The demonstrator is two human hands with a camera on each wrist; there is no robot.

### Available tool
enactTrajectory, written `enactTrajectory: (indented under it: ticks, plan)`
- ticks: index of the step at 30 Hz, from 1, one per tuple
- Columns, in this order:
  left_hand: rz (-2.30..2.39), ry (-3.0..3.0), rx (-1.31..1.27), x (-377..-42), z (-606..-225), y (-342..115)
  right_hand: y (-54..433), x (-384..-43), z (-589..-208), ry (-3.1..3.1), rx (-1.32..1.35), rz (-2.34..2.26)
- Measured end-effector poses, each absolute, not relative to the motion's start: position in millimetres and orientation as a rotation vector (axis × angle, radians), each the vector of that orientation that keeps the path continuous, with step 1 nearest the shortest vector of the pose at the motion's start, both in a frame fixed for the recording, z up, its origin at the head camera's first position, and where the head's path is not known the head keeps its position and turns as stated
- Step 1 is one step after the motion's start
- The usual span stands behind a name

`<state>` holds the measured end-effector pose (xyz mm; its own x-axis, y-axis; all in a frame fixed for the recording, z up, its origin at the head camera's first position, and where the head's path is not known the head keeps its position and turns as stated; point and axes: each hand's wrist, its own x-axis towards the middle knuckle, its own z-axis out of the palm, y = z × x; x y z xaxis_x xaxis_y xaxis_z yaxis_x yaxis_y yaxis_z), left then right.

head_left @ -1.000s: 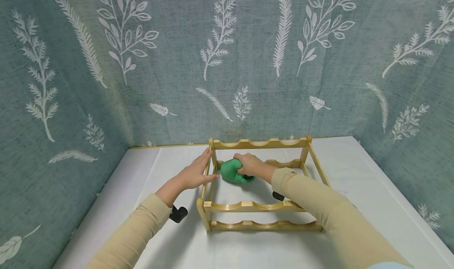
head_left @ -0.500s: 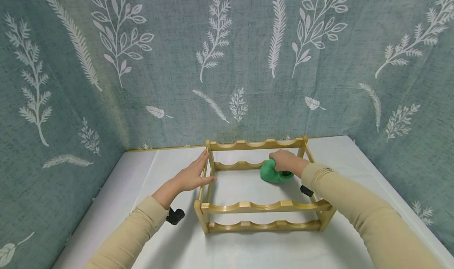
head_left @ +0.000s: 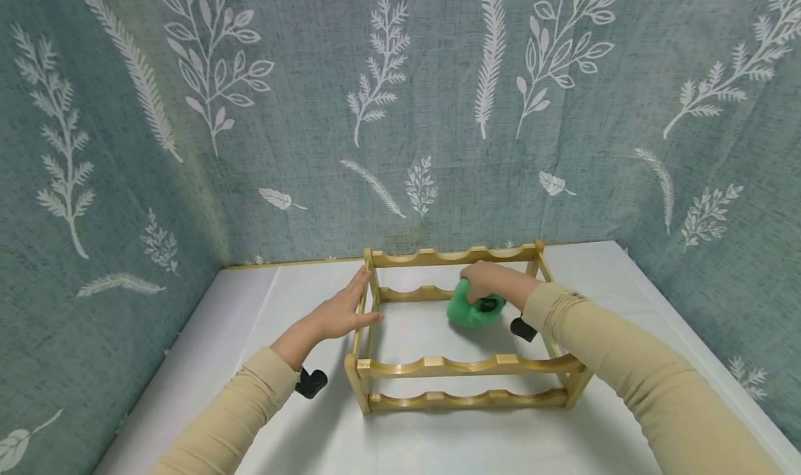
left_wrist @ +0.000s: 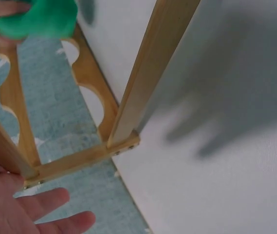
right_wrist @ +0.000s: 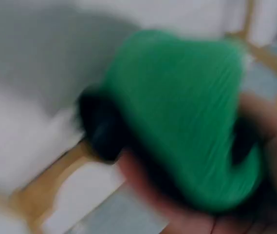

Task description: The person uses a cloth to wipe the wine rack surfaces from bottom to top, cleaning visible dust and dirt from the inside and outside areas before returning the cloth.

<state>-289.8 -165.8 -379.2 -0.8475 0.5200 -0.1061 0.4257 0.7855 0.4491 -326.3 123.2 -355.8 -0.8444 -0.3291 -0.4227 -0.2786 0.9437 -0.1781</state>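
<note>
A wooden rack (head_left: 459, 366) with scalloped rails stands on the white-covered table. My right hand (head_left: 491, 280) grips a bunched green cloth (head_left: 468, 309) inside the rack's frame, towards its right half. Motion blurs the green cloth (right_wrist: 177, 112) in the right wrist view, and dark parts show at its edges. Against the rack's left side lies my left hand (head_left: 338, 313), fingers straight and thumb pointing right. In the left wrist view, the left hand's fingers (left_wrist: 46, 202) extend beside the rack's upper left bar, curled round nothing.
White cloth covers the table (head_left: 300, 433) on both sides and in front of the rack. Behind and at both sides rise green fabric walls (head_left: 300, 113) with white leaf prints. A small black device (head_left: 311, 383) hangs at each wrist.
My right hand has carried the green cloth from the rack's left end to the right, then slightly back left. The left hand has stayed at the rack's left side.
</note>
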Motion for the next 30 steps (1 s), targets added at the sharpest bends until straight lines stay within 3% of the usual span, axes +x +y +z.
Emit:
enactTrajectory:
  ticks: [5, 12, 18, 30]
  plan:
    - [0.636, 2.750, 0.707, -289, -378, -170, 76, -335, -363, 2.611, -0.712, -0.603]
    - [0.685, 2.708, 0.709, -290, -379, -166, 47, -348, -397, 2.759, -0.777, -0.557]
    - [0.687, 2.709, 0.727, -291, -380, -161, 60, -348, -406, 2.840, -0.680, -0.509]
    - [0.664, 2.728, 0.720, -290, -381, -163, 124, -338, -381, 2.732, -0.478, -0.126]
